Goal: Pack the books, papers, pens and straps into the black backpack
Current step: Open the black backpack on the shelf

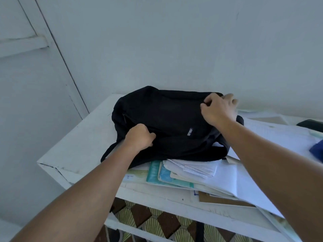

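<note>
White table (83,137) against the wall: your left hand (139,137) and right hand (218,109) each pinch the black backpack (166,116); it's limp and probably light, so grip seams, not loose cloth

My white table (83,137) stands against a plain pale wall (174,41); a panelled white door (26,84) lies left, and patterned brown-and-yellow floor tiles (157,222) show beneath the table.

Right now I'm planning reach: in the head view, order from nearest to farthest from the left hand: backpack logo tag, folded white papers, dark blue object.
From the left hand:
1. Logo tag, right, on the backpack.
2. Folded white papers, lower right, at the backpack's near edge.
3. Dark blue object, far right edge.
</note>
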Tool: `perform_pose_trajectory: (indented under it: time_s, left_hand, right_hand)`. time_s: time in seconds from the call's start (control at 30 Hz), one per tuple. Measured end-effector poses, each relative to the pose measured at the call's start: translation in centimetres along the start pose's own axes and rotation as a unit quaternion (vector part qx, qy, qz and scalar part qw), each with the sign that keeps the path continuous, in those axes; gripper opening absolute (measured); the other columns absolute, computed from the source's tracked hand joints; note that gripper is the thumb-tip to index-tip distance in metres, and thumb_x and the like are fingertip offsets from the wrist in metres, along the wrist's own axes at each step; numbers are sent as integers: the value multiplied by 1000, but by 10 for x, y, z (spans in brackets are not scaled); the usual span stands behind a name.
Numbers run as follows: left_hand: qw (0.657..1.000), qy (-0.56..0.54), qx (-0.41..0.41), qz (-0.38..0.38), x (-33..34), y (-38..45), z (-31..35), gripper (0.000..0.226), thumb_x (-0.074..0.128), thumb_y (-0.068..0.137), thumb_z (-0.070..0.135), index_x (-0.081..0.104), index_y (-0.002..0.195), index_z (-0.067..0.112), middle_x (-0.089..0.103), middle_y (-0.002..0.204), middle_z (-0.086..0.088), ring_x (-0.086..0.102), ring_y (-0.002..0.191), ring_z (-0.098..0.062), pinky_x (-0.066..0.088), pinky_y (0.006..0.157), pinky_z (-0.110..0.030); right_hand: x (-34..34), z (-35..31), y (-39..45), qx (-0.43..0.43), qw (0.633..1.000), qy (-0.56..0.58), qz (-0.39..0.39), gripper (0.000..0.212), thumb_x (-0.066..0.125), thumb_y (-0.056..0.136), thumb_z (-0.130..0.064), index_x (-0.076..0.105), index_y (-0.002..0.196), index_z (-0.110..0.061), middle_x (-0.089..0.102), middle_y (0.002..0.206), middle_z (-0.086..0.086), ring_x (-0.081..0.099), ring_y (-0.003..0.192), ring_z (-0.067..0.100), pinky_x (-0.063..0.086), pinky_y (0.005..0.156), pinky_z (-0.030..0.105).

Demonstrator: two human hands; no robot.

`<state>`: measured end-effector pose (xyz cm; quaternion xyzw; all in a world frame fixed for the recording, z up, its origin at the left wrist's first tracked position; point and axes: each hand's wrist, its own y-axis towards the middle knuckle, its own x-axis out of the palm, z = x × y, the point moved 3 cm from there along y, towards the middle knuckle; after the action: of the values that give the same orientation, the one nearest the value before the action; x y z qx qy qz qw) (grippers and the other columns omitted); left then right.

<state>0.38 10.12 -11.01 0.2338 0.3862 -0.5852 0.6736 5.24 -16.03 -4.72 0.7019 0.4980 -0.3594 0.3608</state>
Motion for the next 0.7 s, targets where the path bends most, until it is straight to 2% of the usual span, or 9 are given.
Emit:
perform_pose_trajectory:
  time_s: [0.1,0.23,0.33,0.37,0.43,0.47,0.53,0.63,0.7]
  left_hand:
    - [994,-68,22,79,-14,3,-2,20,57,92,23,61,83,6,73,78,-7,70,79,-25,59,77,-45]
    - [989,-67,18,132,-38,15,-5,26,63,96,35,54,99,11,65,98,-9,65,92,-29,55,85,-46]
    - [983,28,45,175,-53,11,8,47,72,91,43,48,122,17,49,123,-8,55,109,-29,51,90,-42]
    - [980,41,86,177,-54,7,19,43,71,91,42,51,122,19,53,123,-6,56,110,-27,51,89,-38]
    - [985,3,148,94,-44,1,45,26,67,92,42,62,110,24,66,108,5,63,101,-17,50,82,-29]
    - [988,1,152,30,-35,-2,55,24,66,92,45,65,106,25,69,100,8,65,97,-13,51,81,-28]
    - [984,48,162,-57,-19,-8,65,29,67,90,49,67,107,26,70,101,8,65,95,-13,53,86,-34]
    - [972,96,211,-35,-11,-11,62,16,64,95,30,68,108,22,70,99,3,66,90,-17,56,85,-41]
    - [970,83,228,-30,-15,-12,59,10,59,95,20,68,98,23,69,92,4,66,84,-18,56,78,-40]
  right_hand:
    - [12,27,-8,87,992,59,-69,41,54,97,-25,49,137,-22,33,144,14,45,122,37,45,99,42]
    - [25,7,-20,63,962,257,-59,33,62,95,-19,54,127,-18,61,119,4,62,96,21,53,81,34]
    - [43,-24,-32,111,859,476,-152,14,67,97,-12,65,111,-9,70,115,11,75,81,19,65,80,35]
    - [46,-34,-38,114,821,524,-196,12,64,100,-9,66,111,-4,71,115,14,77,82,21,65,77,31]
    - [46,-48,-48,110,777,560,-264,10,55,105,-6,64,109,-4,71,107,18,76,83,25,64,70,28]
    - [45,-50,-51,106,780,551,-278,11,51,107,-8,62,108,-7,71,101,19,76,81,27,64,68,28]
    - [41,-47,-49,93,830,488,-253,11,47,109,-14,57,112,-13,72,96,20,76,75,29,64,64,32]
    - [36,-27,-32,46,936,326,-123,20,53,104,-31,46,123,-28,70,96,10,75,73,27,66,72,44]
    - [34,-18,-22,24,958,267,-101,40,57,101,-41,40,137,-34,63,97,3,72,87,27,65,76,42]
